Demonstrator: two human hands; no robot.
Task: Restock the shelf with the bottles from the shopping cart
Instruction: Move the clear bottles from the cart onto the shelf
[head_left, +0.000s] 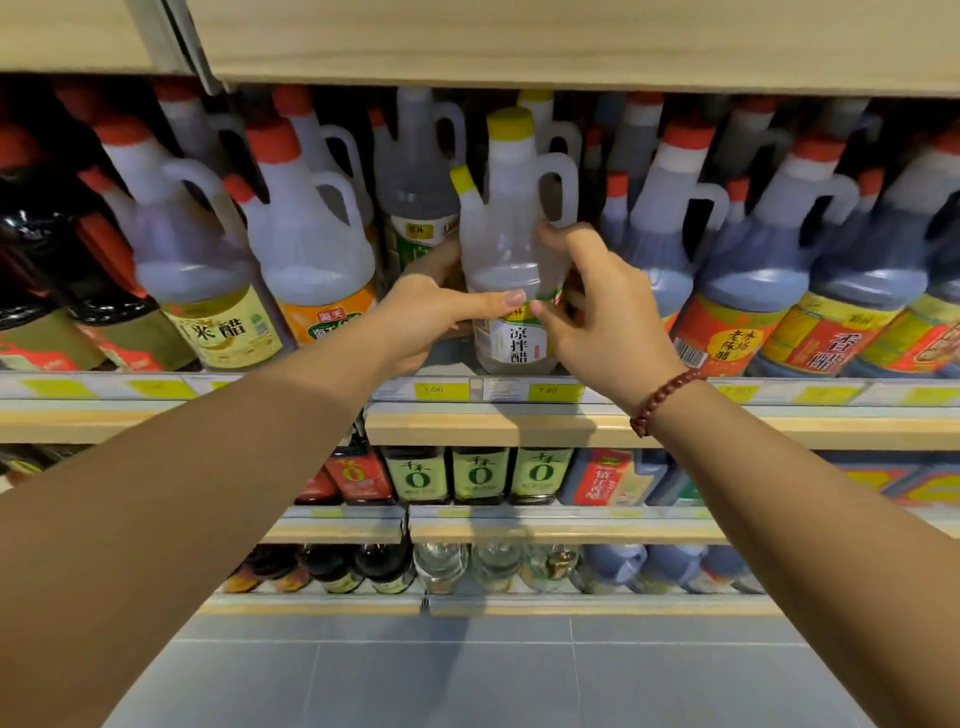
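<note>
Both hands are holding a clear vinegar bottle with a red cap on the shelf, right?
Not quite. The head view shows the clear vinegar bottle has a yellow cap, not red. The rest stands: the left hand and right hand both hold it on the shelf.

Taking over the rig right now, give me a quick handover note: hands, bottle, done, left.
Left hand: grips the yellow-capped bottle low on its left side, thumb across the label.
Right hand: holds the same bottle from the right, fingers up by its handle.
Bottle: upright at the front of the upper shelf, between an orange-label jug and the red-capped dark jugs.
Done: this bottle is about in its slot, not released.
Left: let go, then fetch more from the cart, which is out of view, so the count is unknown.
</note>
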